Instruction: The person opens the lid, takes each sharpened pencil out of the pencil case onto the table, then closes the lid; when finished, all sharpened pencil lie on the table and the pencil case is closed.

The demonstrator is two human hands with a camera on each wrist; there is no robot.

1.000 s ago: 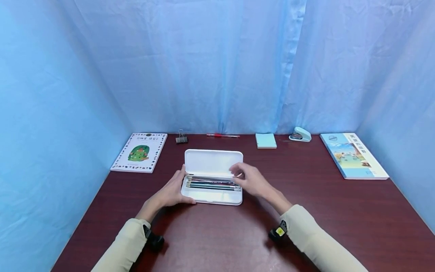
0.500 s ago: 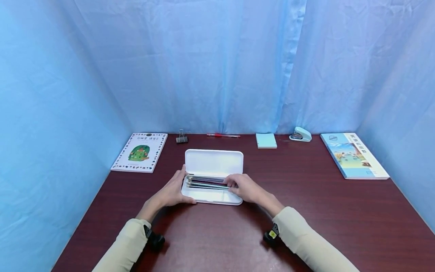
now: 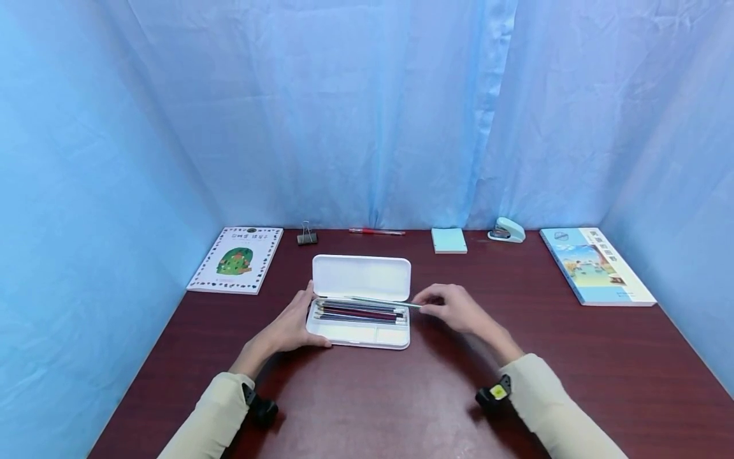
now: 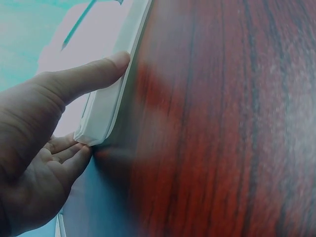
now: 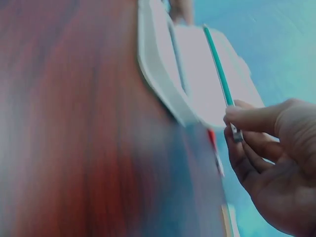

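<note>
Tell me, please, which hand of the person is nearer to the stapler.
Right. The right hand, pinching a green pencil, is in front of the stapler and to its left. The left hand, holding the white case by its left end, is much farther to the left.

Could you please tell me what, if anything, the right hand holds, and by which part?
The right hand pinches a green pencil near its blunt end.
</note>
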